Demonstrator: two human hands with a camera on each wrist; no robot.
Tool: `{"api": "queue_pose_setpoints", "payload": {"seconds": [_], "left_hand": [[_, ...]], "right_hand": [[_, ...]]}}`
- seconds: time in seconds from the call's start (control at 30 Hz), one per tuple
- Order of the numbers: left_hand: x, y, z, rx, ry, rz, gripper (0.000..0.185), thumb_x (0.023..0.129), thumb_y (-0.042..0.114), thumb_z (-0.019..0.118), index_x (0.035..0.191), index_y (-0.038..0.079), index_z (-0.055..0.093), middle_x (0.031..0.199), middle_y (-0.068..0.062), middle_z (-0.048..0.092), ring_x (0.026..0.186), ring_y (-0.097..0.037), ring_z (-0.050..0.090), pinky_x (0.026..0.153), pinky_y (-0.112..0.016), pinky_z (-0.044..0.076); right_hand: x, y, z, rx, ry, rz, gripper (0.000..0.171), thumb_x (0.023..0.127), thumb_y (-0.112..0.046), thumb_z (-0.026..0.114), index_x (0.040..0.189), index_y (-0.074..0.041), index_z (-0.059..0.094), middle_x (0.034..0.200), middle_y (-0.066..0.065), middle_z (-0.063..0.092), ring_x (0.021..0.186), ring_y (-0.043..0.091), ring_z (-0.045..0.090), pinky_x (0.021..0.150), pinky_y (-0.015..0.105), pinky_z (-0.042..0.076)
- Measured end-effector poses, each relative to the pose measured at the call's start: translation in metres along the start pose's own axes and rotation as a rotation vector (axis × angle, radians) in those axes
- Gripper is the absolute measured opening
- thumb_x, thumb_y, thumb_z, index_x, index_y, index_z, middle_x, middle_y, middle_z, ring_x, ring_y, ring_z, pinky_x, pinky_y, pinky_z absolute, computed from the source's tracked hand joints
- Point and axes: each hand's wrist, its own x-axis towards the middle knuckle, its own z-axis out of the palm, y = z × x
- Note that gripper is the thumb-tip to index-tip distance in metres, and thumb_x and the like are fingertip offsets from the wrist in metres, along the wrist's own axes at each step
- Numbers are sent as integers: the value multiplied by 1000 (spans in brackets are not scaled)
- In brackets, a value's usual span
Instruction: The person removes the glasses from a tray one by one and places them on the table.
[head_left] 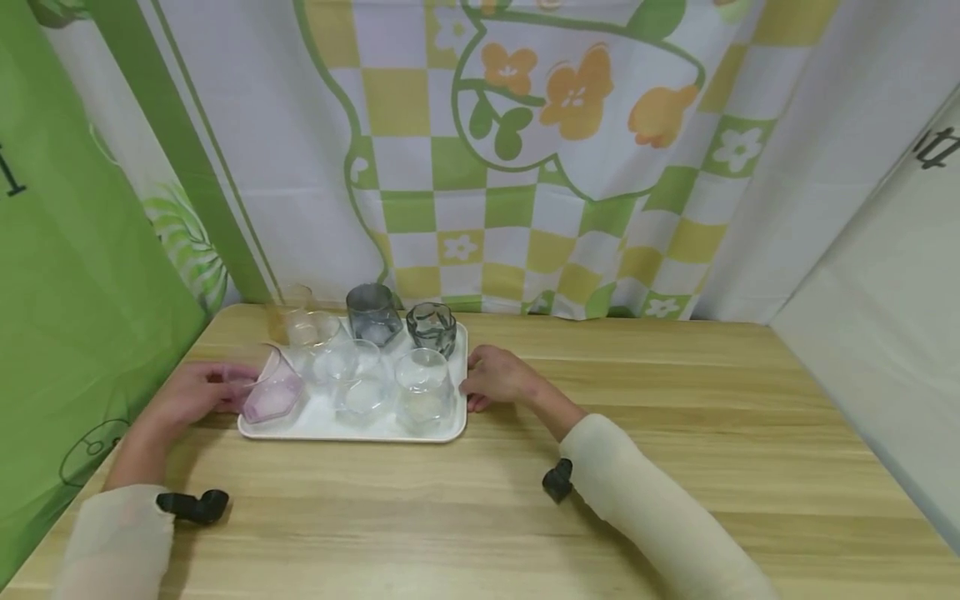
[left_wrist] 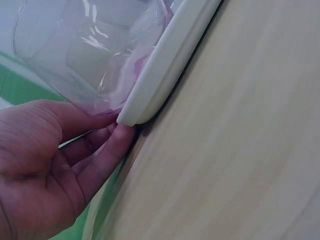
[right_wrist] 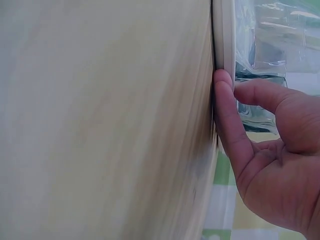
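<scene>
A white tray (head_left: 352,437) lies on the wooden table with several drinking glasses on it. My left hand (head_left: 197,393) pinches its left edge, thumb above the rim and fingers under it in the left wrist view. The opposite edge is pinched by my right hand (head_left: 498,379), its fingertips (right_wrist: 223,77) against the tray's underside. A pink-based glass (head_left: 273,396) stands close beside my left thumb. Near my right hand are a clear glass (head_left: 424,396) and a dark faceted glass (head_left: 432,329). A grey glass (head_left: 372,317) and an amber glass (head_left: 281,321) stand at the back.
The wooden table (head_left: 645,467) extends to the right and in front of the tray. A patterned curtain (head_left: 525,192) hangs behind the table's far edge, and green cloth (head_left: 90,275) hangs along the left side.
</scene>
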Motion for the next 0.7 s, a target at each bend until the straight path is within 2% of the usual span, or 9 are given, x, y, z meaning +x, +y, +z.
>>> {"api": "queue_pose_setpoints", "payload": {"seconds": [0.17,0.23,0.4,0.47,0.7], "left_hand": [[6,7,14,-1,-13,25,41,99,3,65,131,-20,54,101,-11,72,77,-12,68,70,-29,62],[9,9,20,-52,-27,21,41,99,1,66,131,-21,54,104,-12,72,78,-13,69,72,-31,63],[17,16,39,-163,-55,1,41,97,-4,65,131,-23,52,96,-8,70,79,-14,68,74,-33,64],[18,19,45,-172,-63,-1,40,96,-6,64,130,-23,52,94,-8,68,79,-15,68,74,-33,64],[22,29,65,-195,-93,5,42,91,-12,59,131,-24,51,99,-13,69,80,-17,68,72,-33,64]], "right_hand": [[-8,9,-14,13,-3,9,38,93,1,68,125,10,48,78,17,71,63,19,69,62,31,64],[-11,12,-21,10,-2,16,37,93,1,68,125,10,49,79,17,71,64,19,69,63,31,64],[-22,23,-36,7,5,27,37,94,2,67,125,10,48,82,17,70,65,19,68,63,32,64],[-26,28,-41,14,1,22,38,94,3,66,125,11,47,83,17,70,65,19,68,63,32,64],[-41,38,-57,14,12,1,36,93,5,66,122,12,47,84,17,68,64,19,68,63,34,64]]}}
